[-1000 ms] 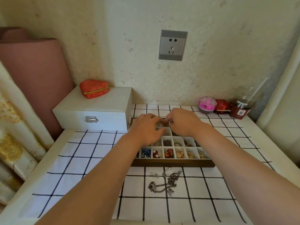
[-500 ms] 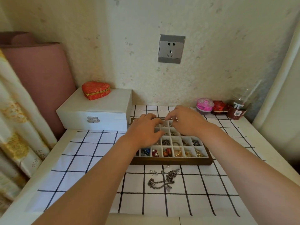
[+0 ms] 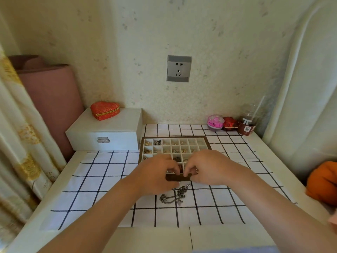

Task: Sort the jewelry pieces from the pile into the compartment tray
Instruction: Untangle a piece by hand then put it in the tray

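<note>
Jewelry pile (image 3: 173,196): chain tangle on cloth (image 3: 102,181), just near of tray (image 3: 207,145) | many compartments already hold pieces | left hand (image 3: 156,175), right hand (image 3: 207,168): fingers curled over tray's near edge, hold cannot be told | tangle left to sort

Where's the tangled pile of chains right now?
In the head view, the pile of chains lies mid-table on the checked cloth, just before the near rim of the compartment tray, close under the left hand and right hand.
</note>
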